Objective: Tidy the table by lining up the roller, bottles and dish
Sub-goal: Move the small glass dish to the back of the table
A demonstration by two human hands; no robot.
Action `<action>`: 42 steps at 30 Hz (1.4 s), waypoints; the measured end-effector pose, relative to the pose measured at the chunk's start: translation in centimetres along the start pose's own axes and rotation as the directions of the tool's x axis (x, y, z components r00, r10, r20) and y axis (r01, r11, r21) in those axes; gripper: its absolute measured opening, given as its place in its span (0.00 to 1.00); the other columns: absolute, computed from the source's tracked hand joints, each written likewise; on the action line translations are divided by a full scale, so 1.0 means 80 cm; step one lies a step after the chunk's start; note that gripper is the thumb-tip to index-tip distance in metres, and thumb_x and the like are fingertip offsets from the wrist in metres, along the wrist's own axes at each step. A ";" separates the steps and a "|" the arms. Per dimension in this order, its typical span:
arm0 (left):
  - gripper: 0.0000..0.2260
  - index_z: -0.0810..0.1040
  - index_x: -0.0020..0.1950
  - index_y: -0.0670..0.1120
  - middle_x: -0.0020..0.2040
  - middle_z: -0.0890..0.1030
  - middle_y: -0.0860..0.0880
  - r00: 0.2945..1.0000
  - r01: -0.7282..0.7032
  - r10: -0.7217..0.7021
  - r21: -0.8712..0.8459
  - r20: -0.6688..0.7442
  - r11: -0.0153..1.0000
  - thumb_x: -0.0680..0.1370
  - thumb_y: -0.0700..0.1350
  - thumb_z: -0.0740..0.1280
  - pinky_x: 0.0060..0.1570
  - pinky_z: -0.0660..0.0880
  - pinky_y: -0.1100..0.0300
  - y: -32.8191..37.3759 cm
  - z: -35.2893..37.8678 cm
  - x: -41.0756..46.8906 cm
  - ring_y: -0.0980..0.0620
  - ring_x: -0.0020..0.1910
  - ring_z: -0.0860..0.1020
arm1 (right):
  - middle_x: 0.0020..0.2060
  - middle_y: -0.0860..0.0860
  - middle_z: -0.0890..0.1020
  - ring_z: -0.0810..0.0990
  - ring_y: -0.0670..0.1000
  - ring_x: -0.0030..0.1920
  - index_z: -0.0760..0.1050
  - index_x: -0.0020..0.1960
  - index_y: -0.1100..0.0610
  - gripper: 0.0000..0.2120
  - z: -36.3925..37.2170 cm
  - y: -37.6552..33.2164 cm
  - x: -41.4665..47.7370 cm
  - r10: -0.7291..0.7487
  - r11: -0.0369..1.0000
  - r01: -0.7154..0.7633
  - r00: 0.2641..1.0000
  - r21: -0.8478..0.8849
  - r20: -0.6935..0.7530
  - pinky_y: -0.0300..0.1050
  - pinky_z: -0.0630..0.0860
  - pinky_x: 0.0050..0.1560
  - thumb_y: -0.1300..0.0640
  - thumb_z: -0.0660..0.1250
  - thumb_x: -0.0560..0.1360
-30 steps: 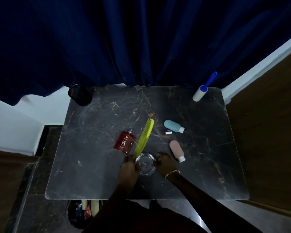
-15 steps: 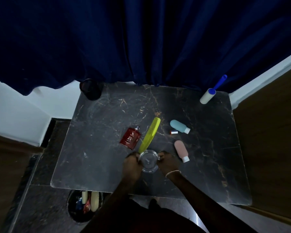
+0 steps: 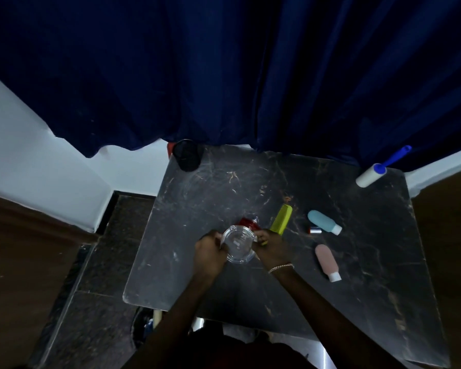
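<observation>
Both hands, left hand [image 3: 209, 249] and right hand [image 3: 270, 245], have fingers closed on the glass dish [image 3: 238, 243] beside the comb [image 3: 280, 219]; it now needs carrying to its place in the line.

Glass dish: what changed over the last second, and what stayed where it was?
Both hands, left hand and right hand, keep hold of the glass dish and have carried it left and away, so it now hides most of the red bottle. The comb, blue bottle, pink bottle and lint roller stayed put.
</observation>
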State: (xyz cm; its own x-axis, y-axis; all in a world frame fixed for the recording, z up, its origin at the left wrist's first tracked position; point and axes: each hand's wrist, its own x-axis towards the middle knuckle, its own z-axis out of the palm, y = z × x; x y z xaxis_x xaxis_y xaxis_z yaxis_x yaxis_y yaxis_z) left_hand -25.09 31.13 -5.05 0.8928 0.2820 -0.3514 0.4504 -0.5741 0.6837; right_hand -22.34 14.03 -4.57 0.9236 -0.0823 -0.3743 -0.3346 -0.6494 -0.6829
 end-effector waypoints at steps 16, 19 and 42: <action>0.03 0.85 0.45 0.42 0.43 0.87 0.43 0.998 -0.039 0.040 0.022 -0.041 0.999 0.73 0.38 0.73 0.47 0.81 0.53 -0.062 -0.147 0.160 0.50 0.41 0.83 | 0.46 0.58 0.87 0.85 0.57 0.48 0.85 0.48 0.63 0.10 0.132 -0.175 0.119 0.004 0.997 0.005 0.993 -0.078 0.120 0.41 0.76 0.47 0.63 0.67 0.70; 0.06 0.85 0.49 0.41 0.47 0.87 0.40 1.000 0.024 -0.023 0.035 -0.012 0.999 0.73 0.37 0.72 0.52 0.81 0.51 -0.068 -0.156 0.191 0.43 0.48 0.85 | 0.45 0.61 0.87 0.84 0.60 0.48 0.84 0.46 0.65 0.18 0.148 -0.197 0.139 0.007 0.995 0.007 0.990 -0.097 0.140 0.43 0.75 0.48 0.56 0.60 0.69; 0.05 0.84 0.48 0.37 0.46 0.87 0.35 0.990 0.123 -0.122 -0.005 0.074 0.992 0.73 0.33 0.71 0.49 0.84 0.44 -0.102 -0.162 0.286 0.39 0.47 0.87 | 0.50 0.61 0.86 0.84 0.61 0.53 0.84 0.50 0.64 0.11 0.209 -0.222 0.205 0.057 0.968 -0.014 0.984 -0.250 0.166 0.48 0.80 0.54 0.63 0.64 0.73</action>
State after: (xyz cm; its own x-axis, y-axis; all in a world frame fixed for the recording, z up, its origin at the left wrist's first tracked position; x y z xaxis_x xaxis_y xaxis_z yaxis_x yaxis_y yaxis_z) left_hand -8.27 52.21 -10.40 0.8279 0.2921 -0.4788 0.5568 -0.5316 0.6383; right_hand -4.39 36.85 -9.04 0.8591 0.0069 -0.5117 -0.2906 -0.8165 -0.4989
